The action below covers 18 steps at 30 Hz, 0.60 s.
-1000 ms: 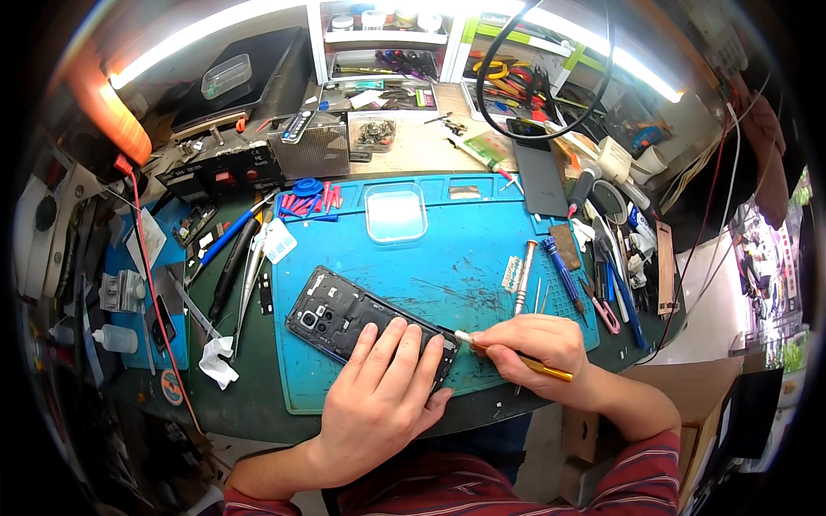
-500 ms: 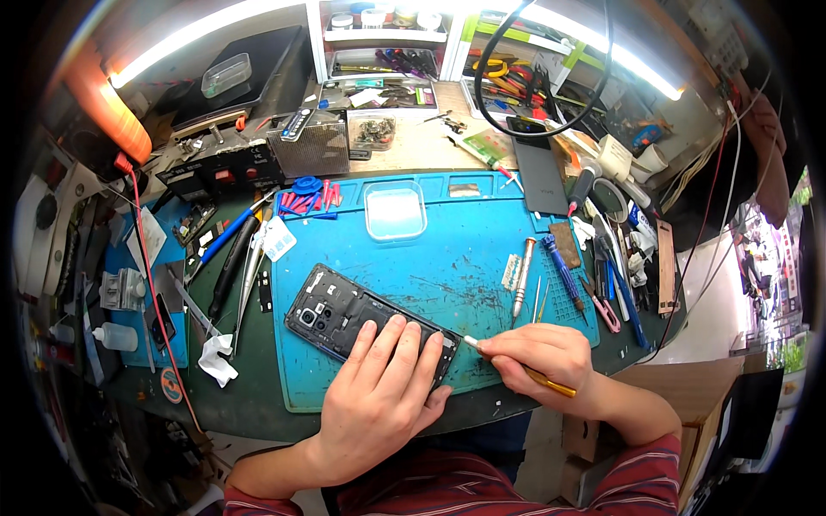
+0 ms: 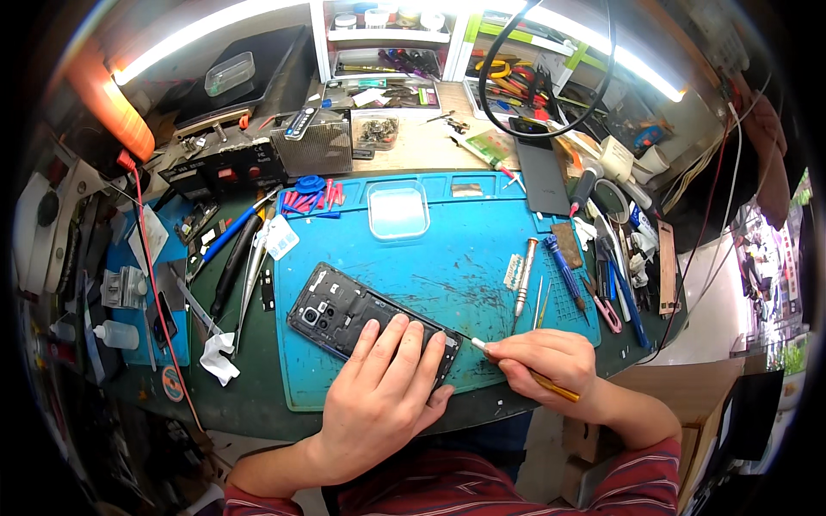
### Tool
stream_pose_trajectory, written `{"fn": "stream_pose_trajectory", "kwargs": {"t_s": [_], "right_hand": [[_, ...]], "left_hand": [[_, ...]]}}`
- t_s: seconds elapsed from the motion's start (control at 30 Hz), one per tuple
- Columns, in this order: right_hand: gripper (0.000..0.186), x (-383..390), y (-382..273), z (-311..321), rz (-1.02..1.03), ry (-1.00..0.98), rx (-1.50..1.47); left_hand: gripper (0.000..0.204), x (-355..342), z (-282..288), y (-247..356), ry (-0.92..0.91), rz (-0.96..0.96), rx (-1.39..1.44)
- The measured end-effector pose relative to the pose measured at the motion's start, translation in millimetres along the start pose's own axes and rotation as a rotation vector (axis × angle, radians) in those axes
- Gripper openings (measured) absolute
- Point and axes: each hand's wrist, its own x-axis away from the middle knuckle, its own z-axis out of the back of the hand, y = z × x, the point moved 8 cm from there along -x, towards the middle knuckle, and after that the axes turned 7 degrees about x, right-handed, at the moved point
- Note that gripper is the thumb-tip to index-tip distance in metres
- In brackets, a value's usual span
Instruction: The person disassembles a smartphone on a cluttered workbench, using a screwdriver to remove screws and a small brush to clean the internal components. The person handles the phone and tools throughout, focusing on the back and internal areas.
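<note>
A black smartphone (image 3: 344,310) with its back cover off lies slantwise on the blue mat, its camera lenses at the far left end. My left hand (image 3: 379,404) rests on the phone's near right part, fingers stretched flat over it and thumb by the near edge. That hand hides part of the phone. In my right hand (image 3: 546,365) is a slim gold-handled tool (image 3: 551,384) with a whitish collar, gripped like a pen. Its thin tip points at the phone's right end; whether it touches I cannot tell.
A clear plastic box (image 3: 397,210) sits at the back of the blue mat (image 3: 344,236). Screwdrivers (image 3: 527,267) and tweezers lie right of the phone. Tools and a crumpled white tissue (image 3: 219,359) are at the left. A dark phone-sized panel (image 3: 542,176) stands at back right.
My right hand and the gold-handled tool have shifted slightly right, away from the phone's end. My left hand and the phone stay in place on the mat.
</note>
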Motion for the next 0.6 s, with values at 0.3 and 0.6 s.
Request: {"fn": "stream_pose_trajectory", "kwargs": {"t_s": [0.3, 0.6], "right_hand": [[0.028, -5.7, -1.7, -2.1, -0.021, 0.001, -0.006], [0.027, -2.7, -1.8, -3.6, -0.007, 0.004, -0.011]], "left_hand": [[0.058, 0.7, -0.5, 0.0, 0.002, 0.003, 0.007], [0.059, 1.3, 0.0, -0.2, 0.003, 0.001, 0.008]]}}
